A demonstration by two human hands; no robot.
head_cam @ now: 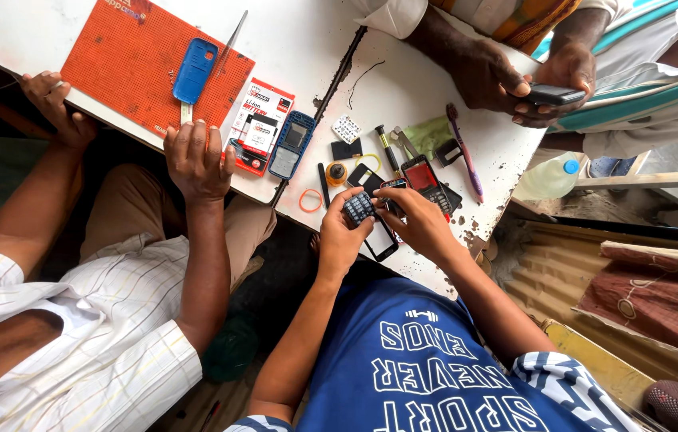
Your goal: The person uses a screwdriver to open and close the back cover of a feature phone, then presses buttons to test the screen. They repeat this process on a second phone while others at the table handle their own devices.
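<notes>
The grey keypad (359, 208) sits above the counter's (403, 88) near edge. The left hand (337, 236) grips it with curled fingers, and the right hand (417, 220) pinches its right edge. A black phone (380, 240) lies just beneath, with a red-screened phone (423, 178) near. A co-worker's hand (195, 160) rests beside a battery pack (260, 126).

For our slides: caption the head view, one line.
Left hand holds a dark phone keypad, right hand beside it, at a white table.
</notes>
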